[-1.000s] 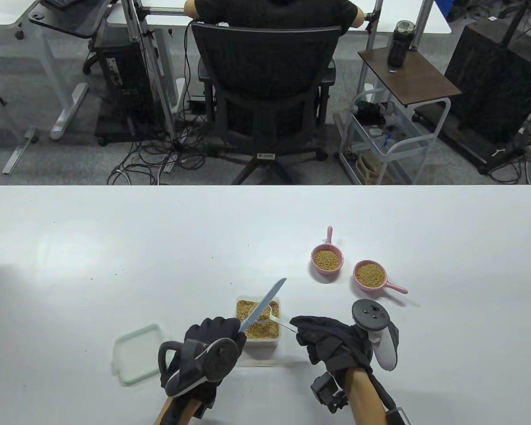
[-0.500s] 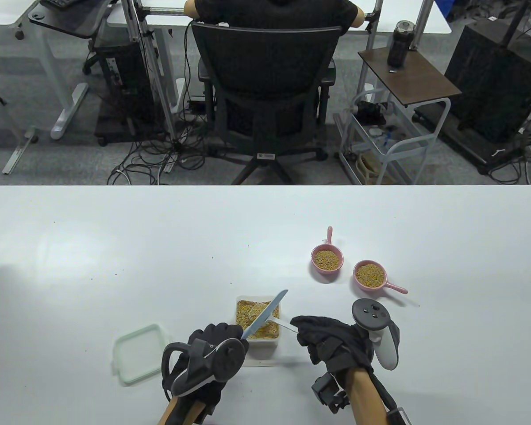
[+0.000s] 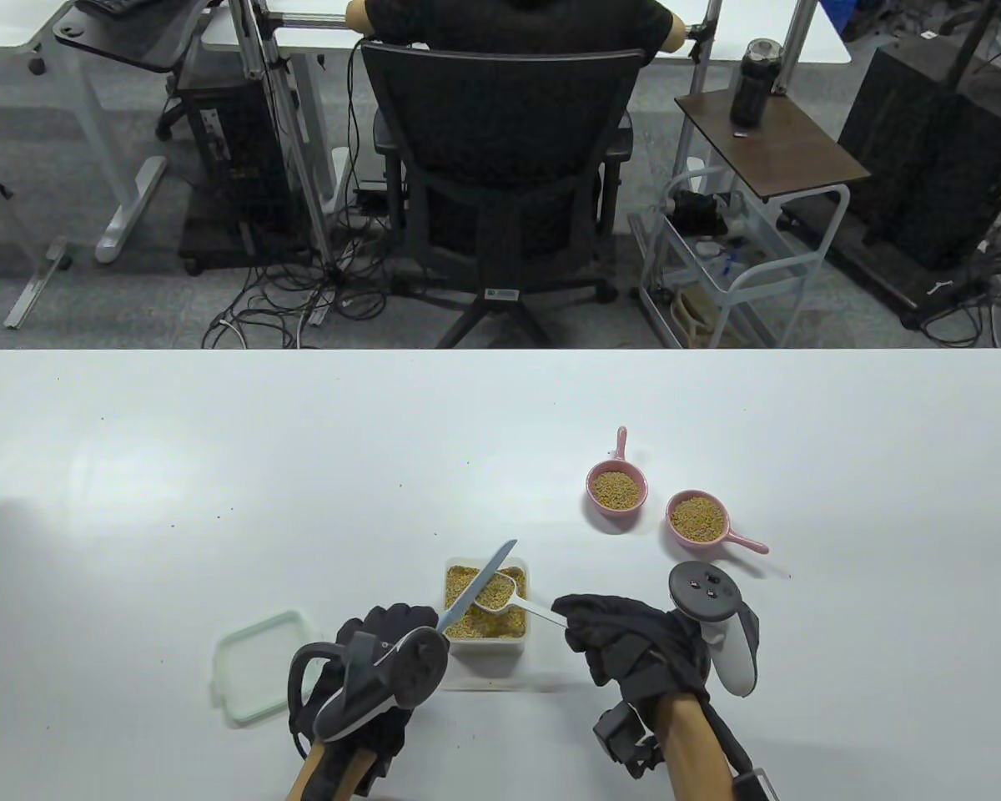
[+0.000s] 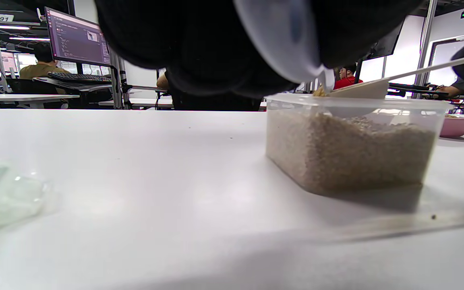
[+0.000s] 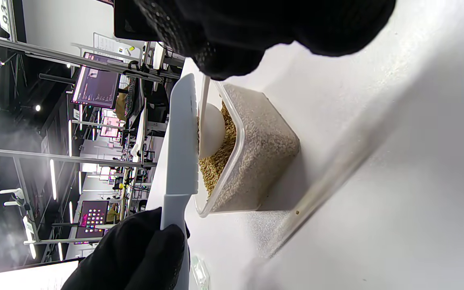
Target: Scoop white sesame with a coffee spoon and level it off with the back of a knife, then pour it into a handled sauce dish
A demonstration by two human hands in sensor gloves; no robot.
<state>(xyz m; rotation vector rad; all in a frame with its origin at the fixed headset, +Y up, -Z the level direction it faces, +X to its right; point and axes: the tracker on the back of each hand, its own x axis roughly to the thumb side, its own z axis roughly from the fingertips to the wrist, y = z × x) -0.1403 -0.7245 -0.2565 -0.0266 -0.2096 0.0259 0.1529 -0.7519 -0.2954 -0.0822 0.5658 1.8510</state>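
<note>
Black-gloved fingers [image 5: 151,249] on my left hand [image 3: 384,659] are curled tight round the handle of the white knife [image 3: 477,586], and the blade runs up and to the right from there, lying across the top of the clear tub of sesame [image 3: 485,607]. In the right wrist view the blade sits edge-on right against the bowl of the coffee spoon [image 3: 495,591], with grains heaped under it.

My right hand [image 3: 626,647] has its fingers pinched on the far end of the spoon's thin white handle, which pokes out leftward from the fingertips toward the tub. So the spoon bowl hangs just over the sesame, inside the tub's rim, between my two hands, and the knife crosses it. Can't tell from the table view whether the blade's back or its edge is the side touching the spoon.

Both pink handled sauce dishes sit further out on the white counter [image 3: 217,450], up and to the right of the tub and well apart from my fingers. One dish [image 3: 614,488] has its handle pointing away from me, the other dish [image 3: 701,519] has its handle pointing right. Both already hold grains. A green-rimmed lid [image 3: 254,667] lies flat just left of my left hand.
</note>
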